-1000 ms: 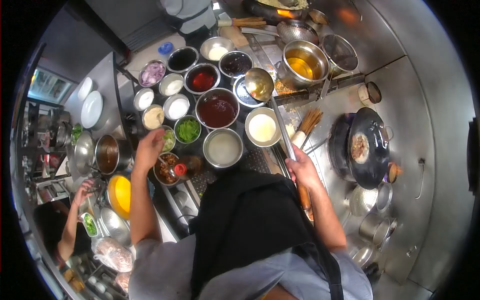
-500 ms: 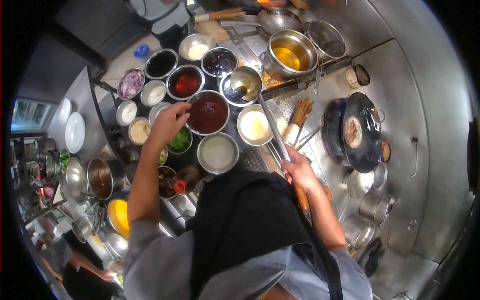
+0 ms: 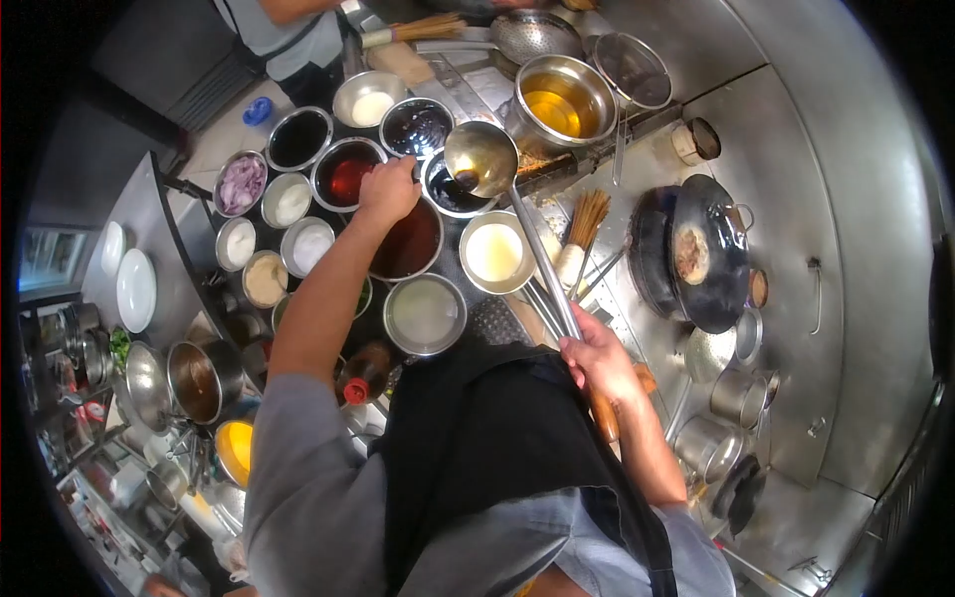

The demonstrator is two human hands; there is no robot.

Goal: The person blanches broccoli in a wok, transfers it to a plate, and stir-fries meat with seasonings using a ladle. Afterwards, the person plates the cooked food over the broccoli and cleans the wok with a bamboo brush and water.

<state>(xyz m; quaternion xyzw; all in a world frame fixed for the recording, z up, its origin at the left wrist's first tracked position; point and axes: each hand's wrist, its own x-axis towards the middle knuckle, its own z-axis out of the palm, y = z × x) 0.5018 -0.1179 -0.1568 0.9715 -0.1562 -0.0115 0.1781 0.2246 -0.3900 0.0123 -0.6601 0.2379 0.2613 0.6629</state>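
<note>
My right hand (image 3: pixel 604 360) is wrapped round the shaft of a long metal ladle (image 3: pixel 542 254), just above its wooden handle. The ladle's bowl holds some yellowish liquid and hangs over a bowl of dark sauce (image 3: pixel 455 195). My left hand (image 3: pixel 390 189) reaches over the pots, between the bowl of clear red liquid (image 3: pixel 338 182) and the pot of brownish-red sauce (image 3: pixel 406 244). Its fingers are closed, and a small dark thing shows at their tips; I cannot make out what it is. Beside the ladle's shaft stands a bowl of creamy liquid (image 3: pixel 494 253).
A wok (image 3: pixel 723 284) with food in it sits on the right. At the top stand a pot of yellow oil (image 3: pixel 567 107) and strainers. A bamboo brush (image 3: pixel 587 224), a red-capped bottle (image 3: pixel 366 373) and several seasoning bowls surround my arms. Another person (image 3: pixel 288 40) stands at the top left.
My left hand has moved up and right, from beside the brownish-red sauce to near the red liquid, and its fingers have closed. The ladle bowl has shifted slightly left in view.
</note>
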